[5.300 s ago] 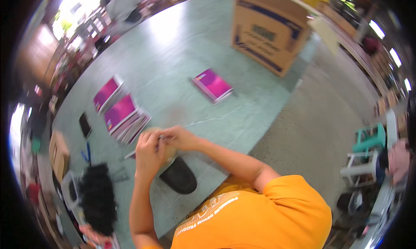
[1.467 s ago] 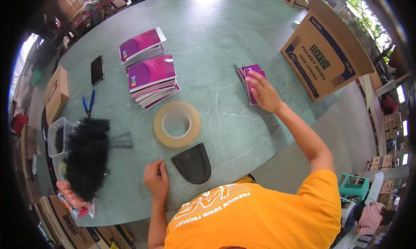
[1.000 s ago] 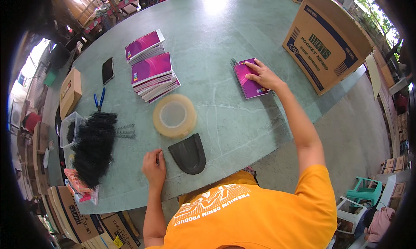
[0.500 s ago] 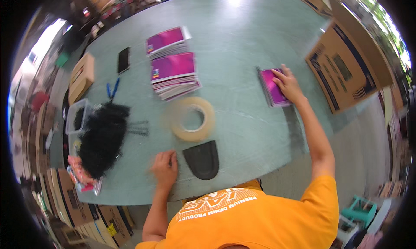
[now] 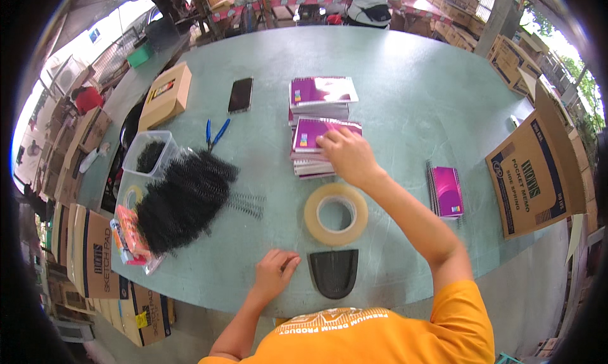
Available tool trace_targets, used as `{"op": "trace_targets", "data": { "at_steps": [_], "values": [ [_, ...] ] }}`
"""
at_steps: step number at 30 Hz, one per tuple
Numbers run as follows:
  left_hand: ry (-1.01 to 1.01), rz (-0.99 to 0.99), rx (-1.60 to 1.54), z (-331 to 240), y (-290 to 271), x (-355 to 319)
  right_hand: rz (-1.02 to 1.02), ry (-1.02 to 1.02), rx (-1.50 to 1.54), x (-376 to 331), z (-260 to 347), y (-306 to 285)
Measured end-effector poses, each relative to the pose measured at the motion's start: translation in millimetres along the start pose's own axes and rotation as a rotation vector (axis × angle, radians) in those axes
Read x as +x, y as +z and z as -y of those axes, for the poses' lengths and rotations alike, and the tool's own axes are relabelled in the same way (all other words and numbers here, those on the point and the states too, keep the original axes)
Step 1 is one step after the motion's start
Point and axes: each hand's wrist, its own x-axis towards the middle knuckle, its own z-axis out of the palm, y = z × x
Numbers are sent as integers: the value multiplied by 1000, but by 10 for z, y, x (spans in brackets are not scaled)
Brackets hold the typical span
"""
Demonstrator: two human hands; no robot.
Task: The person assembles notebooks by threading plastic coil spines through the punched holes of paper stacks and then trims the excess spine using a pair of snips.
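Right hand (image 5: 347,154): touches nearer notebook stack (image 5: 310,147) — bent fingers, grasp unclear
Left hand (image 5: 274,272): by near edge of worktop (image 5: 418,92) — half-curled, grasp unclear

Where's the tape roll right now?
In the head view, the tape roll lies flat on the table just right of centre, between the nearer notebook stack and the black pad.

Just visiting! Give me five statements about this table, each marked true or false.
1. The right hand is at the nearer stack of purple notebooks. True.
2. The left hand holds the blue pliers. False: the blue pliers lie on the table.
3. The phone lies left of that stack. True.
4. The tape roll stands on edge. False: the tape roll lies flat.
5. The black pad is right of the left hand. True.
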Motion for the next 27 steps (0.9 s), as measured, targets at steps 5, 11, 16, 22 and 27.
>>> {"op": "trace_targets", "data": {
  "at_steps": [5, 11, 16, 22, 27],
  "values": [
    [-230, -111, -416, -278, -61, 408, -162, 240, 558, -82, 159, -420],
    [-200, -35, -1432, -557, 232, 1206, -580, 749, 1932, -855, 673, -114],
    [-23, 175, -646, -539, 98, 1201, -474, 660, 1459, -1151, 422, -245],
    [-127, 106, -630, -268, 374, 1066, -255, 586, 840, -1254, 345, 53],
    [-125, 77, -718, -273, 330, 1025, -205, 230, 472, -745, 589, -591]
  ]
}}
